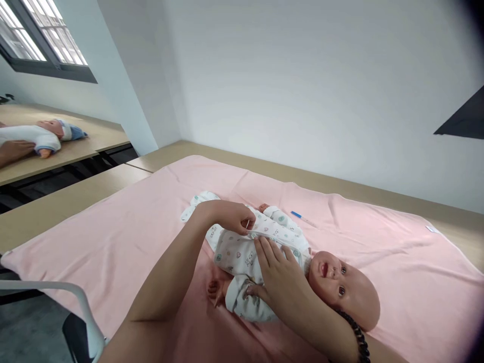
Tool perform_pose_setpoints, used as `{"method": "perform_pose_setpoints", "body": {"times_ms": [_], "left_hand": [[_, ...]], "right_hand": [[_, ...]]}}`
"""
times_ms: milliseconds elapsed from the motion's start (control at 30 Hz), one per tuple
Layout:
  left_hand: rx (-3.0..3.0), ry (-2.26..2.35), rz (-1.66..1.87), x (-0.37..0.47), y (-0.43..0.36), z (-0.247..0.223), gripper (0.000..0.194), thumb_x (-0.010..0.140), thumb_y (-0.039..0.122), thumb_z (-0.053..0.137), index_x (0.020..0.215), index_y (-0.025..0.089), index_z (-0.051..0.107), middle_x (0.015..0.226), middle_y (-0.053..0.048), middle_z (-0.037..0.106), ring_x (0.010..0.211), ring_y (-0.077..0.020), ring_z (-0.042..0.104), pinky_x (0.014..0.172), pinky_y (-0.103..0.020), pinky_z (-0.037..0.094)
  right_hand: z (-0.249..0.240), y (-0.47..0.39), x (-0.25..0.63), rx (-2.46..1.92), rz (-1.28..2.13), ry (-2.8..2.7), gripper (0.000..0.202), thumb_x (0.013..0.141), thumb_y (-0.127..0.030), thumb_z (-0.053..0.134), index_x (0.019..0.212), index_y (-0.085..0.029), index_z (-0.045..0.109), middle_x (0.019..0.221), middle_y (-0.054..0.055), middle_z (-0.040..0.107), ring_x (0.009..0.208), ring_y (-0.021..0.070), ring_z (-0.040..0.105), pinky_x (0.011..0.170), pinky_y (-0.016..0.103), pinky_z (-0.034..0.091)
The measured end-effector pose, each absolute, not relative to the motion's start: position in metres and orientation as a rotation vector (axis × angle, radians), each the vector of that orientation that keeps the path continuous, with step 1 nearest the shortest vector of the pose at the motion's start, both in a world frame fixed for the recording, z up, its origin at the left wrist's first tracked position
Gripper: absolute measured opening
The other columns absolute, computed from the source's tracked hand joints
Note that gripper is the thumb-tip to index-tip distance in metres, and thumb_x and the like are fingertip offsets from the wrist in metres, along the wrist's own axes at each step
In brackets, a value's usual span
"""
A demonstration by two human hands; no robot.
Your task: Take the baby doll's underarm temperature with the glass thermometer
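My left hand (230, 217) pinches the soft, limp romper (245, 252) front on the baby doll (287, 267) lying on the pink blanket (113, 237), my right hand (280, 272) flat, fingers spread, beside the snaps.

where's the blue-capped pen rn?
Head view, centre-right: the pen lies on the pink blanket just beyond the doll, on its far side near the wall, apart from both hands.
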State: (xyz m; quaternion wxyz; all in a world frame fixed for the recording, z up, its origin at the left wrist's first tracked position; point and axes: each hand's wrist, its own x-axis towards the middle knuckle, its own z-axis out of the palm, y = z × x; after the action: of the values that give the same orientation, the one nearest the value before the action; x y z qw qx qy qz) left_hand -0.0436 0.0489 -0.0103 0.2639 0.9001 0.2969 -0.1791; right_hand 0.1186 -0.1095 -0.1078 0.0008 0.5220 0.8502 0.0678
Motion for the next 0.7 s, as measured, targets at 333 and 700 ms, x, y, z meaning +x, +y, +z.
{"method": "perform_pose_setpoints", "body": {"times_ms": [333,700], "left_hand": [[2.479,0.898,-0.464,-0.055,0.050,-0.005,0.017,0.092,0.028,0.057,0.106,0.022,0.064,0.115,-0.002,0.069,0.095,-0.0175,0.061,0.073,-0.027,0.042],[2.638,0.981,-0.243,-0.040,0.054,-0.021,0.023,0.096,0.033,0.049,0.107,0.019,0.063,0.117,-0.008,0.067,0.098,-0.0226,0.062,0.083,-0.034,0.046]], "right_hand": [[-0.097,-0.105,0.116,1.749,0.207,2.629,0.104,0.083,-0.062,0.074,0.157,-0.001,0.034,0.153,0.027,0.048,0.134,0.0404,0.051,0.105,0.059,0.049],[-0.026,-0.119,0.242,1.993,0.364,2.598,0.063,0.096,-0.050,0.055,0.152,-0.023,0.045,0.141,0.014,0.061,0.124,0.0359,0.059,0.095,0.053,0.053]]}}
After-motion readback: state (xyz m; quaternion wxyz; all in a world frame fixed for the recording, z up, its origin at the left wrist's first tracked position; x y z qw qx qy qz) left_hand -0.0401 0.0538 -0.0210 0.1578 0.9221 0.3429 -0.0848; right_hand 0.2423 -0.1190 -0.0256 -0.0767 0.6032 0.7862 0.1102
